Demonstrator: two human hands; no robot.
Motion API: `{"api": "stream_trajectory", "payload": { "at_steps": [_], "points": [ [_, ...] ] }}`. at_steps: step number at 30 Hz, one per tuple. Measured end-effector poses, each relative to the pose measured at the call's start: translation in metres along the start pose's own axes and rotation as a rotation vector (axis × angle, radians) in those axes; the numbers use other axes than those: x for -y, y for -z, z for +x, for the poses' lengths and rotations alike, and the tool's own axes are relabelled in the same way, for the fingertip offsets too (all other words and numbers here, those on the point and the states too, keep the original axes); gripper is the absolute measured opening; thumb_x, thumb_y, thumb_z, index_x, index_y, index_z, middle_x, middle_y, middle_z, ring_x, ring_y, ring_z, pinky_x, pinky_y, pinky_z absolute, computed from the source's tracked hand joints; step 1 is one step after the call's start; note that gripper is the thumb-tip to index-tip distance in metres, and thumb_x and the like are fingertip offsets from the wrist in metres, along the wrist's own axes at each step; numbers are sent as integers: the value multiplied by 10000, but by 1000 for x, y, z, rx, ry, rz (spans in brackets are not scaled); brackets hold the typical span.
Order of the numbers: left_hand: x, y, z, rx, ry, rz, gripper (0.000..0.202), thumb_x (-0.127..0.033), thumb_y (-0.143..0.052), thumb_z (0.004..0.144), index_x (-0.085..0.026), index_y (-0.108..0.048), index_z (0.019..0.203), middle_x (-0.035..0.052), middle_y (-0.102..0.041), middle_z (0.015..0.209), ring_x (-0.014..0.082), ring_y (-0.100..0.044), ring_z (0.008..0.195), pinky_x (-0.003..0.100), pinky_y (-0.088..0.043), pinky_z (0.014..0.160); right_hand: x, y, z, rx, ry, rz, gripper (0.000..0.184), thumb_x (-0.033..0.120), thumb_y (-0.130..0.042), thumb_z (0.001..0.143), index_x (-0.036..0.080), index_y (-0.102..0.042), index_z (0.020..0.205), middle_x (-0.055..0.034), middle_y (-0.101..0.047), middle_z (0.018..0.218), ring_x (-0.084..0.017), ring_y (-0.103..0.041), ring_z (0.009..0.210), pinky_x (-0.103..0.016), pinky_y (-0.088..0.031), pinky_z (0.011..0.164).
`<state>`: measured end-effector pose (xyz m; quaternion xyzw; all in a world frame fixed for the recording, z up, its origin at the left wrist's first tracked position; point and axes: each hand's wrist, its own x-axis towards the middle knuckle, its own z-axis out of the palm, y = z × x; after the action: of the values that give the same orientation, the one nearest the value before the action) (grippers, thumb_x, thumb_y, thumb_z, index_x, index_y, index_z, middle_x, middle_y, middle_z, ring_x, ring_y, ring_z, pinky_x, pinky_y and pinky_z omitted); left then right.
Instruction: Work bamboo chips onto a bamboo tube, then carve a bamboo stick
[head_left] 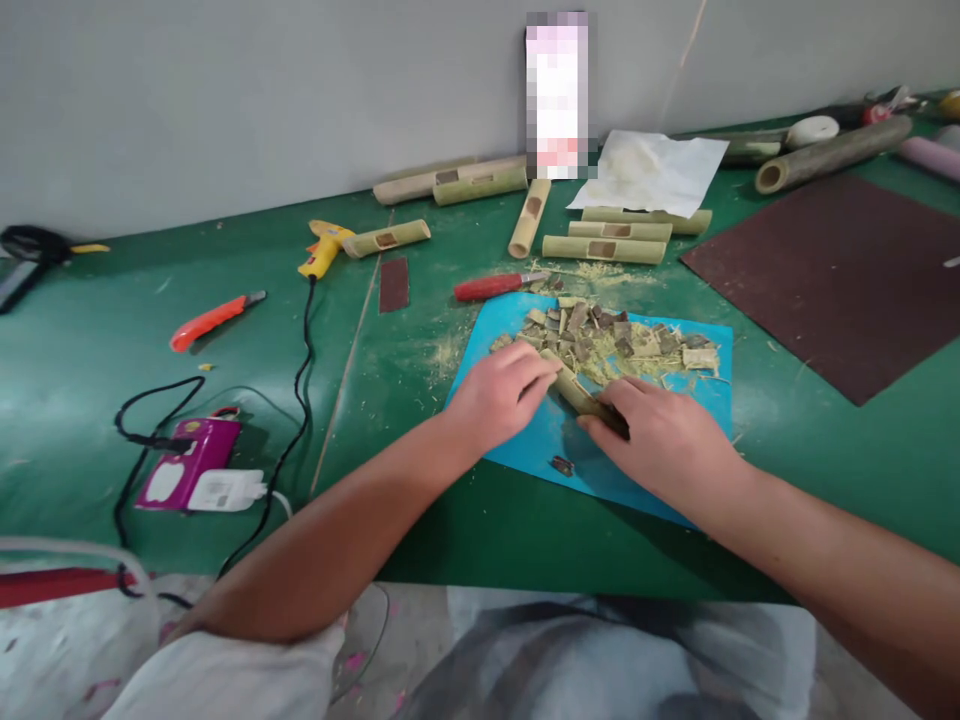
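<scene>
A short bamboo tube (pixel 574 388) with an opening cut in its side slants above a blue sheet (pixel 525 455). My right hand (pixel 660 425) is wrapped around its lower right end, thumb below and fingers over the top. At the upper left end, the bent fingers of my left hand (pixel 499 395) are closed against the tube; whether they also pinch something small is hidden. Bamboo chips (pixel 577 325) and pale shavings are heaped on the sheet just beyond both hands. One dark chip (pixel 562 465) lies apart, nearer to me.
Behind the sheet lies a red-handled tool (pixel 491 287). Several cut bamboo tubes (pixel 604 250) and a white paper (pixel 649 170) are farther back. Left are a yellow glue gun (pixel 326 248), an orange utility knife (pixel 214 320) and a purple power strip (pixel 199 465) with cords. Brown sandpaper (pixel 840 280) lies right.
</scene>
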<state>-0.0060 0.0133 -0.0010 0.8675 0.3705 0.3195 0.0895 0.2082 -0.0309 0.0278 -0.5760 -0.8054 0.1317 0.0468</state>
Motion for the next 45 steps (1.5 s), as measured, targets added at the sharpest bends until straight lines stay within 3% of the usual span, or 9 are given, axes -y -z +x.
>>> {"api": "stream_trajectory", "payload": {
  "at_steps": [8, 12, 19, 26, 32, 38, 41, 45],
  "points": [
    [-5, 1, -2, 1, 28, 7, 162, -207, -561, 1008, -168, -704, 1071, 70, -721, 963, 171, -698, 906, 317, -582, 848, 0, 3, -4, -1, 14, -6, 197, 352, -549, 915, 184, -642, 869, -54, -674, 849, -165, -566, 648, -319, -270, 557],
    [-4, 4, -1, -2, 40, -17, 154, -205, -576, 1000, -162, -714, 1053, 78, -731, 973, 171, -697, 910, 316, -576, 859, -2, 1, -6, -38, 34, -13, 181, 315, -530, 895, 189, -636, 820, -52, -658, 786, -165, -545, 616, -326, -258, 559],
    [8, 6, 8, -173, 80, -21, 146, -192, -603, 982, -169, -730, 1051, 33, -716, 898, 119, -660, 780, 249, -550, 748, 1, 1, 7, -132, 34, -16, 222, 321, -499, 933, 190, -600, 785, -55, -624, 773, -155, -517, 601, -321, -228, 554],
    [16, -2, 10, -110, 149, -83, 138, -183, -626, 951, -163, -732, 1036, 54, -721, 929, 151, -674, 845, 278, -560, 792, 3, 0, 15, -62, -7, -47, 219, 354, -511, 950, 193, -607, 837, -71, -649, 823, -181, -565, 663, -318, -241, 556],
    [14, 6, 14, -25, 179, -28, 136, -201, -630, 941, -176, -740, 1017, 49, -723, 931, 159, -672, 832, 291, -554, 788, 8, 2, 14, -56, -2, -107, 236, 350, -475, 969, 187, -643, 936, -98, -683, 893, -203, -618, 723, -329, -255, 545],
    [13, 12, 23, 51, 213, -40, 146, -179, -630, 921, -157, -757, 988, 55, -717, 908, 161, -660, 802, 292, -538, 757, 18, 23, 25, 141, -33, -174, 244, 325, -500, 958, 164, -672, 1018, -163, -718, 912, -274, -685, 783, -330, -275, 529],
    [15, 9, 28, 36, 255, -75, 116, -152, -654, 892, -157, -756, 947, 41, -719, 884, 148, -655, 781, 279, -538, 750, 18, 27, 31, 177, -35, -163, 247, 332, -519, 940, 157, -670, 1028, -171, -723, 892, -295, -693, 788, -330, -308, 541],
    [19, 2, 25, -60, 257, -54, 104, -173, -656, 905, -164, -752, 943, 37, -719, 865, 148, -659, 781, 273, -543, 736, 12, 17, 28, 82, -2, -148, 251, 347, -492, 952, 169, -644, 1043, -151, -718, 888, -286, -686, 787, -329, -326, 556]
  ]
}}
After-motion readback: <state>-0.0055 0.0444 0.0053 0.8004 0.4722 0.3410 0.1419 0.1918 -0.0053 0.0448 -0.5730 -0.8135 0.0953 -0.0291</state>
